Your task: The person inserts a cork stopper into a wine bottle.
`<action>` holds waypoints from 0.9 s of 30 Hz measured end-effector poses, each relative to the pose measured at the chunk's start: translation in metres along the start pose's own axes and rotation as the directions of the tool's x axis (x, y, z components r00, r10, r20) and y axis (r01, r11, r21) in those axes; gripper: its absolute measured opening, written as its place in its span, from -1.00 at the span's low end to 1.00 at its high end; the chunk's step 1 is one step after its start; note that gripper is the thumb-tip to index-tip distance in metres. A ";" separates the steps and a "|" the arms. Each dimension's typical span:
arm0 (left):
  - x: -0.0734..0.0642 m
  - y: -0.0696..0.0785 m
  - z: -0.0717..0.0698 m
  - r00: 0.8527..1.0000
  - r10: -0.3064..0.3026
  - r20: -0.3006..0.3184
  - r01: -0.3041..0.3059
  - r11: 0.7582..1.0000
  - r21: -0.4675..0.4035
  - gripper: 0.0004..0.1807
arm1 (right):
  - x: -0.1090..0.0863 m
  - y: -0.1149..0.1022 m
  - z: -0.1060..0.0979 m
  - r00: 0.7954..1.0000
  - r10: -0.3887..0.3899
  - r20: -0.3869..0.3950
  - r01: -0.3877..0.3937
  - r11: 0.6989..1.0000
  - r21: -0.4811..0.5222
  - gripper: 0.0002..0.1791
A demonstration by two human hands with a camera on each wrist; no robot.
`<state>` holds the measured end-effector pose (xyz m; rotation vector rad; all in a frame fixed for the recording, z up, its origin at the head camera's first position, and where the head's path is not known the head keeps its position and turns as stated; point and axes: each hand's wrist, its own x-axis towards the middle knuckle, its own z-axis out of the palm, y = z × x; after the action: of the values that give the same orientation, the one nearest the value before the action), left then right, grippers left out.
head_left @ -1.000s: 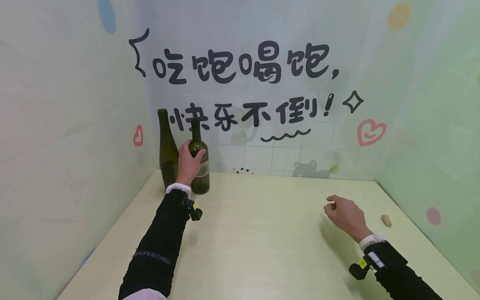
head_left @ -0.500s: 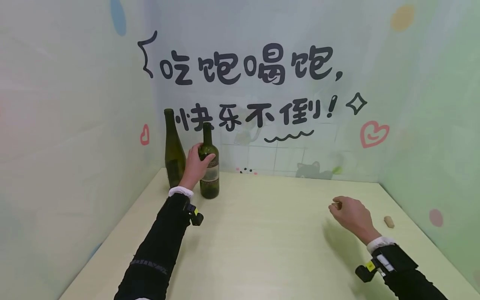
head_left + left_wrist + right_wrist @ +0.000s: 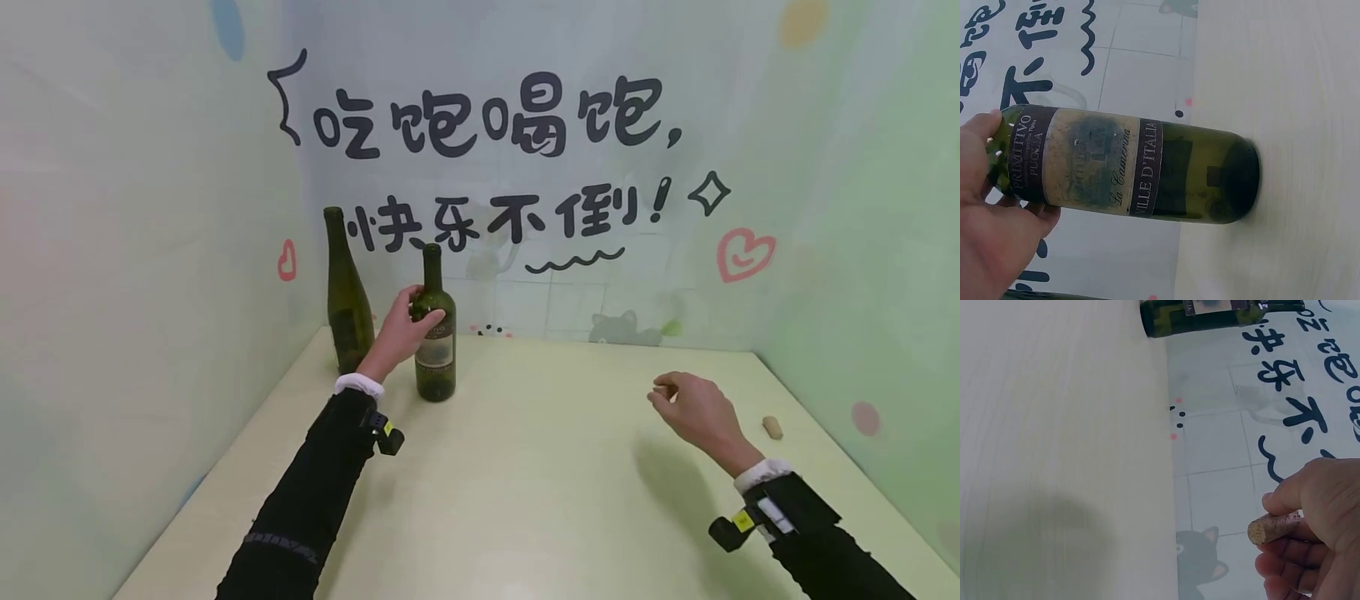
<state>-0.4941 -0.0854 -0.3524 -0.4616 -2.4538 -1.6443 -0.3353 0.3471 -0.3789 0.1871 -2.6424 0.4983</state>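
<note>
Left hand [image 3: 402, 332]: grips the labelled bottle [image 3: 435, 354] around its shoulder, thumb and fingers on opposite sides.
Labelled bottle: green glass, upright, toward the left rear of the surface [image 3: 540, 467]; whether its base touches cannot be told.
Tall bottle [image 3: 347, 287]: upright, left of the labelled bottle and apart from it, its lower part partly behind the left wrist.
Right hand [image 3: 697, 417]: above the right half of the surface, pinching a cork [image 3: 1272, 528] between thumb and fingers.
Second cork [image 3: 772, 427]: on the surface, right of the right hand.
</note>
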 end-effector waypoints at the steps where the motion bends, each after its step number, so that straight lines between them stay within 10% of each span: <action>1: -0.001 0.002 -0.001 1.000 0.000 0.013 0.000 1.000 -0.012 -0.17 | 0.001 -0.003 -0.002 1.000 -0.006 -0.001 0.006 1.000 0.002 -0.68; 27: -0.056 0.052 0.035 0.931 0.022 0.364 0.002 0.998 -0.067 -0.26 | -0.018 -0.053 -0.043 0.998 -0.041 0.055 0.033 0.989 0.144 -0.77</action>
<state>-0.4226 -0.0441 -0.3366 -0.8598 -2.6450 -1.7774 -0.2912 0.3146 -0.3342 0.2979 -2.6548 0.6797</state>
